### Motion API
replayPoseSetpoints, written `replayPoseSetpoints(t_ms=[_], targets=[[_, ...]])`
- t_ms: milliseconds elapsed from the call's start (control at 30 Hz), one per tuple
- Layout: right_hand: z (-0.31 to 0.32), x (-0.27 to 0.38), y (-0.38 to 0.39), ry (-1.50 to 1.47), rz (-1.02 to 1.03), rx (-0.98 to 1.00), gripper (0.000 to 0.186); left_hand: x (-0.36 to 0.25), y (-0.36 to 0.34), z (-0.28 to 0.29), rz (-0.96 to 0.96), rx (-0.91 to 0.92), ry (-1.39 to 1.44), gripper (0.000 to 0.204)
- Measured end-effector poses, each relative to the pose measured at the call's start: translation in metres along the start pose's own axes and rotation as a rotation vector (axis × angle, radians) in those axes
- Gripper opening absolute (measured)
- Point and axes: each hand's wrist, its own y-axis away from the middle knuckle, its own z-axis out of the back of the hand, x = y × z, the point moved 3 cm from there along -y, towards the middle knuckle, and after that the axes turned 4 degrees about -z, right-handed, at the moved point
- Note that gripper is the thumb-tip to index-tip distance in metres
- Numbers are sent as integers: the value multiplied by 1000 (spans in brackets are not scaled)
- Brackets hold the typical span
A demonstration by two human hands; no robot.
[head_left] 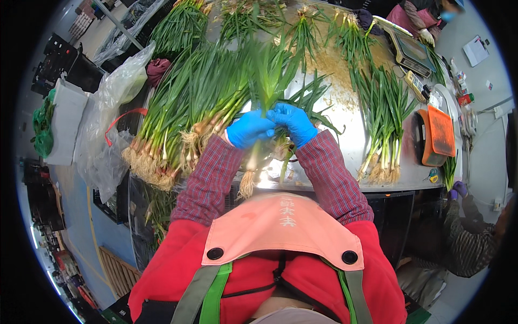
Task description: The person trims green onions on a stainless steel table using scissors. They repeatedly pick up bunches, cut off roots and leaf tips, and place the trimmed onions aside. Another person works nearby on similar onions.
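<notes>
Green onion bunch (265, 81), long-leaved with pale stringy roots, clenched by both blue-gloved hands' fingers, left hand (249, 129), right hand (294, 123), above shiny steel desk (350, 135)

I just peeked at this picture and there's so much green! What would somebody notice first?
First, the two bright blue gloved hands, left hand and right hand, shut around a bunch of green onions at the picture's middle. Next, the big heap of green onions with pale roots on the shiny metal table, to the person's left. An orange tray sits at the table's right end.
</notes>
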Motion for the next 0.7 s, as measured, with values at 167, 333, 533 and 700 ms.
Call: replayPoseSetpoints(t_ms=[167, 333, 533, 700], targets=[[10, -7, -6, -89, -59, -146, 22, 7, 3, -2, -3, 11, 164, 26], [7, -10, 1, -267, -49, -364, 23, 5, 8, -11, -69, -86, 130, 29], [-3, -3, 5, -213, 84, -330, 21, 6, 1, -8, -49, -143, -40, 20], [1, -7, 0, -261, 17, -247, 25, 19, -11, -3, 23, -203, -44, 17]])
